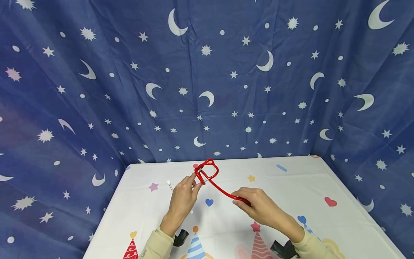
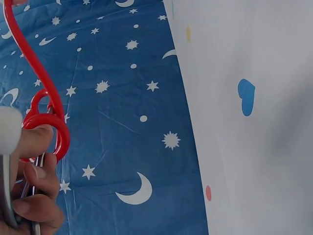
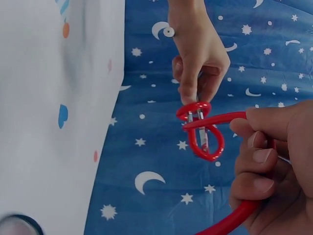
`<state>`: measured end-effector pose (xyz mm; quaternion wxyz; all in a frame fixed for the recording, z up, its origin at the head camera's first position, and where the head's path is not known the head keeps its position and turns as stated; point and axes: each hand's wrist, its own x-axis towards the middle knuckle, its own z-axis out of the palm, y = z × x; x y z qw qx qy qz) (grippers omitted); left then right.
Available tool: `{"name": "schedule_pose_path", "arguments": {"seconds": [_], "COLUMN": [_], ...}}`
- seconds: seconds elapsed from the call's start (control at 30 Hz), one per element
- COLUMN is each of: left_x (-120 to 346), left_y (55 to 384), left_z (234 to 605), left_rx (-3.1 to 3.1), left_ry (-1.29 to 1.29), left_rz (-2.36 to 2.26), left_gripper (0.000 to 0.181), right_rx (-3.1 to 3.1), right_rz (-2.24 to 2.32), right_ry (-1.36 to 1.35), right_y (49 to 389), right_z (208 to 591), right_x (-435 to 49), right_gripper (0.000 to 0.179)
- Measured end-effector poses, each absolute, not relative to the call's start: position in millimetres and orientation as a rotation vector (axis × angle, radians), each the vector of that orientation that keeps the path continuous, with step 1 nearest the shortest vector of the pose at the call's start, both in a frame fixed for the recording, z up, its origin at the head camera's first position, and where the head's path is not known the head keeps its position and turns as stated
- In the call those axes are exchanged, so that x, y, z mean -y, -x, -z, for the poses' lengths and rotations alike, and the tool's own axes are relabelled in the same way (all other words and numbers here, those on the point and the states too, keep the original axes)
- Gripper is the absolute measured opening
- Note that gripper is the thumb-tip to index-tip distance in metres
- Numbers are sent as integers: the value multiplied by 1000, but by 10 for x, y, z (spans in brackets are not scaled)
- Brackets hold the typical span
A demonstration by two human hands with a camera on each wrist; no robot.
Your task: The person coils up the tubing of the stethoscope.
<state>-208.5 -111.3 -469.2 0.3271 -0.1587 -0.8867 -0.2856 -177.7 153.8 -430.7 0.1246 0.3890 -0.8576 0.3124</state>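
Note:
A stethoscope is held up over the table between both hands. Its red tubing is bent into loops around the metal ear tubes. My left hand grips the metal tubes just below the loops, thumb at the red coil in the left wrist view. One white ear tip looms close beside that hand; another ear tip shows near the wrist. My right hand pinches the tubing to the right, fingers curled round it, and more tubing runs down out of the palm.
A white cloth with printed hats, hearts and stars covers the table. A dark-blue curtain with moons and stars hangs behind and at both sides. A round, dark-rimmed piece shows at the right wrist view's lower left corner.

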Motion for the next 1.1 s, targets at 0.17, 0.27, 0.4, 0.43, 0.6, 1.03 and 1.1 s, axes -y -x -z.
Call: {"name": "schedule_pose_path", "arguments": {"seconds": [0.17,0.27,0.4,0.43,0.6,1.03,1.1], "left_x": [1110,1108,1099,1095,1072,1070,1071], "left_y": [2073,2068,2056,2052,2028,1989,1983], "left_z": [4690,4682,4666,4663,4646,4655,4659], "left_rx": [2364,2393,2413,2418,2442,2484,2490], "left_ry": [443,482,531,538,560,702,717], "left_rz": [714,691,680,683,680,632,637], "left_gripper": [40,41,39,38,40,32,33], "right_rx": [2397,2343,2289,2280,2247,2210,2216], "right_rz": [-899,-880,-850,-841,-786,-747,-763], "right_ry": [-1164,-1192,-1228,-1234,-1250,-1229,-1224], "right_y": [1806,1824,1845,1848,1864,1943,1953], "right_z": [4268,4226,4162,4147,4090,4086,4084], "right_x": [-1528,-1521,-1516,-1515,-1510,-1531,-1529], "right_gripper": [12,11,11,11,12,17,19]}}
